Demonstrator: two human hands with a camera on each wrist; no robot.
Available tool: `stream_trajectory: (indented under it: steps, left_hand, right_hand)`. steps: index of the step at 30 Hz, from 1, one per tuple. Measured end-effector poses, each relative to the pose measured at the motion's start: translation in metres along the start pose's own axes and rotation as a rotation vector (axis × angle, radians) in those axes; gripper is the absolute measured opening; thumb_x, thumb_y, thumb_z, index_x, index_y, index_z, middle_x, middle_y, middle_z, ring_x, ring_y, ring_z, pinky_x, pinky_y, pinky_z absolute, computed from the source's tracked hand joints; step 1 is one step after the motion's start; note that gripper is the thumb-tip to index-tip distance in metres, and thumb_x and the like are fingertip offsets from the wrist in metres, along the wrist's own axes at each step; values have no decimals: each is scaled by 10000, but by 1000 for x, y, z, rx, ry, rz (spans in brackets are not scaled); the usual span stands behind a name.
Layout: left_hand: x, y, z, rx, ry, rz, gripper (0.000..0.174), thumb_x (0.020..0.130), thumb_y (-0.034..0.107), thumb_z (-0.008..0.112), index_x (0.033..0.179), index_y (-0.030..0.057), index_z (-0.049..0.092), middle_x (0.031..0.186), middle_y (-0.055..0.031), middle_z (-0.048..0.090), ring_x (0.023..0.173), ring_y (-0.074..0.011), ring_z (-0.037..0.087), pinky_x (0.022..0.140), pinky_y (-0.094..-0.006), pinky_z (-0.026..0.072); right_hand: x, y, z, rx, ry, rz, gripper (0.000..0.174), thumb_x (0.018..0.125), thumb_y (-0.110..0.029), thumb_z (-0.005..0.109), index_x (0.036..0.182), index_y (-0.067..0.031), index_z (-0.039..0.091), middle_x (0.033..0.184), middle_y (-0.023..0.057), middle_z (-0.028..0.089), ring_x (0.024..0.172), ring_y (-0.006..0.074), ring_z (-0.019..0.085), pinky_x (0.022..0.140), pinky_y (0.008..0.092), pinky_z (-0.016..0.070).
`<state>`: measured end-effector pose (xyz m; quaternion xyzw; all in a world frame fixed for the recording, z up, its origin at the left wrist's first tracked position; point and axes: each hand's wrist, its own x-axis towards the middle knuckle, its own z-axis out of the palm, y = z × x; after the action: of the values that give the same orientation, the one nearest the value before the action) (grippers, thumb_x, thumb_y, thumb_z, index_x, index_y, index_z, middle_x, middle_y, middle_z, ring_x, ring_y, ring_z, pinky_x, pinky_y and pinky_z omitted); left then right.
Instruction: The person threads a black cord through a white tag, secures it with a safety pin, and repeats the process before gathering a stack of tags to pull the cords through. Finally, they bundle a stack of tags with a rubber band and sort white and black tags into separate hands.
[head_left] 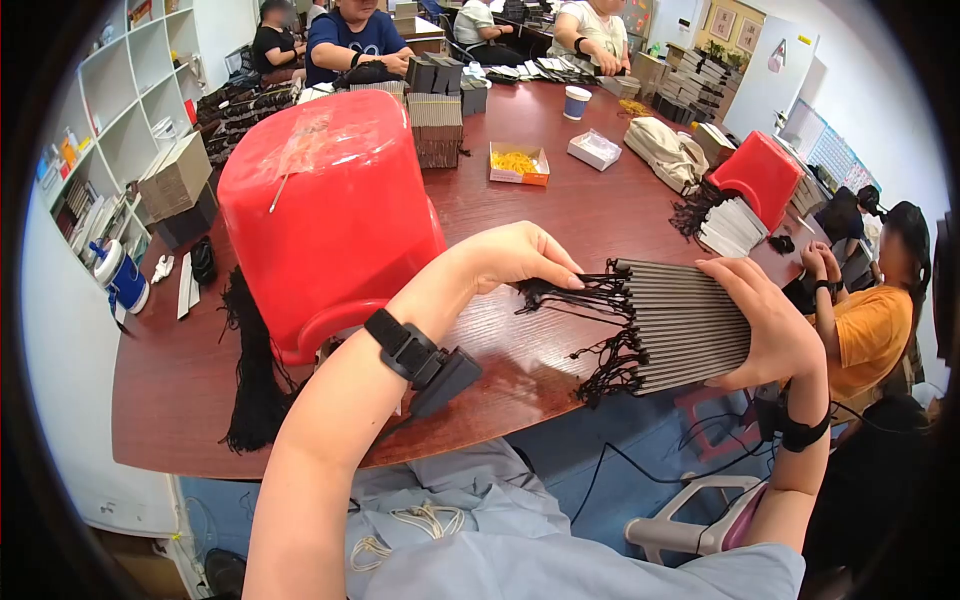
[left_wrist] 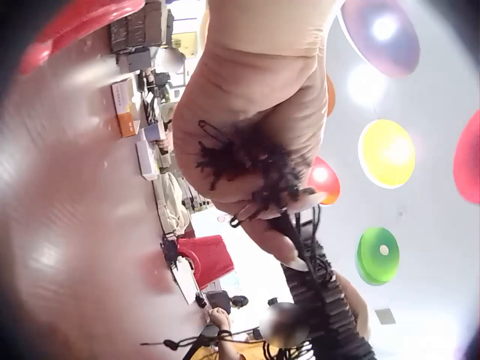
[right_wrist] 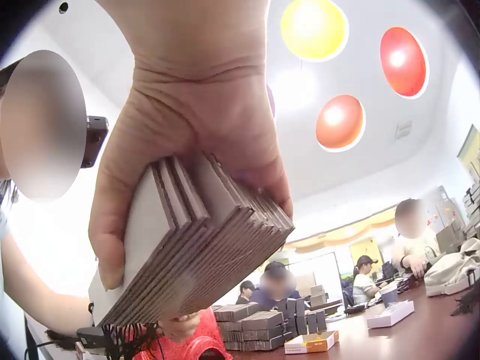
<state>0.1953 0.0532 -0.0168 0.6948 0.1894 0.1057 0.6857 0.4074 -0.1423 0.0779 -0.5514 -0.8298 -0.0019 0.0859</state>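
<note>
Right fingers (head_left: pixel 738 290): mine, gripping card stack (head_left: pixel 682 325); palm hides its end.
Left fingers (head_left: pixel 553 265): mine, pinching black strings (head_left: pixel 575 291); tips hidden.

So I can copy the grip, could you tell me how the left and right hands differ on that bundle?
The left hand pinches the black strings in curled fingertips; the right hand wraps around the stack of cards. The left hand sits nearer the red stool, the right hand farther from it. Both work on the same stack of cards.
</note>
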Motion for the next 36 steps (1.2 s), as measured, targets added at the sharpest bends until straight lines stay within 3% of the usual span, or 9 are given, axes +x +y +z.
stream_trajectory:
  steps: [4,9,11,14,19,26,29,31,36]
  left_hand:
    - [-19,4,-8,85,100,-82,151,699,80,664,839,25,664,670,-5,609,564,-62,508,515,-178,383]
    - [-26,7,-2,156,47,-77,273,704,82,650,970,29,619,869,-37,617,774,-104,558,686,-225,439]
    - [-20,5,11,-119,123,335,358,740,69,598,1091,28,544,1049,-55,567,948,-116,519,829,-241,397]
    - [-11,5,21,-229,-61,331,392,771,60,548,1156,27,488,1149,-51,512,1031,-117,474,892,-238,349]
    - [-10,7,31,-261,-14,212,204,739,33,584,926,-43,615,836,-88,635,759,-128,593,740,-245,462]
    - [-23,10,27,-92,327,145,144,703,66,603,819,-7,647,774,-90,641,727,-111,589,697,-223,449]
    - [-29,10,31,477,525,238,110,666,79,599,748,18,640,707,-86,622,700,-145,584,634,-248,445]
    - [-24,-3,25,1271,994,503,93,627,96,581,676,22,610,687,-99,579,702,-218,559,611,-315,446]
    - [-27,-18,9,1288,951,269,89,633,102,555,667,29,592,761,-118,556,744,-269,542,660,-374,453]
  right_hand:
    - [-7,1,-4,4,36,16,908,410,-250,737,1202,-6,368,1121,164,438,1042,331,430,890,378,354]
    - [-8,-4,-9,52,44,-20,895,410,-248,737,1190,10,383,1121,169,444,1052,330,429,890,371,348]
    - [-7,-8,-11,66,39,-39,894,408,-247,735,1187,16,386,1121,172,445,1052,329,431,891,370,346]
    - [-7,-14,-13,80,28,-60,893,402,-244,732,1180,32,391,1116,180,447,1044,325,440,889,368,345]
    - [-8,-20,-12,87,33,-47,892,403,-240,732,1182,29,391,1110,180,450,1037,323,444,880,367,349]
    - [-12,-16,-7,77,58,-36,883,409,-238,734,1183,18,395,1109,178,448,1029,325,447,875,364,352]
    - [-10,-17,-2,79,48,-1,885,413,-240,738,1187,12,389,1111,174,447,1040,324,441,885,366,350]
    - [-6,-16,-1,46,41,6,893,416,-245,742,1194,5,381,1120,168,443,1057,323,431,896,371,346]
    - [1,-4,3,85,40,-15,907,418,-250,741,1208,-2,368,1135,166,433,1068,324,420,903,371,344]
